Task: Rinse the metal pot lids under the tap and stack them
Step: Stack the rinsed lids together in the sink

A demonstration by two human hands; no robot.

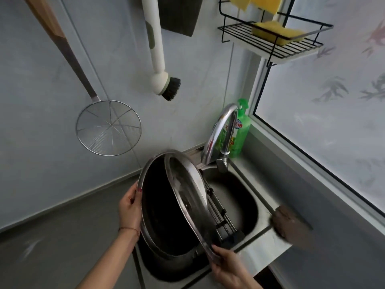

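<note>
Two large round metal lids stand tilted on edge over the sink (253, 207). My left hand (130, 207) grips the left rim of the bigger, darker lid (164, 213). The shinier lid (187, 195) leans in front of it, and my right hand (227, 268) holds its lower rim. The chrome tap (223, 130) arches above the sink's back edge, to the right of the lids. I see no water running from it.
A wire rack (220, 217) lies across the sink behind the lids. A green soap bottle (241, 130) stands behind the tap. A brown sponge (289, 224) sits on the right ledge. On the wall hang a mesh skimmer (108, 128), a brush (164, 84) and a sponge shelf (275, 38).
</note>
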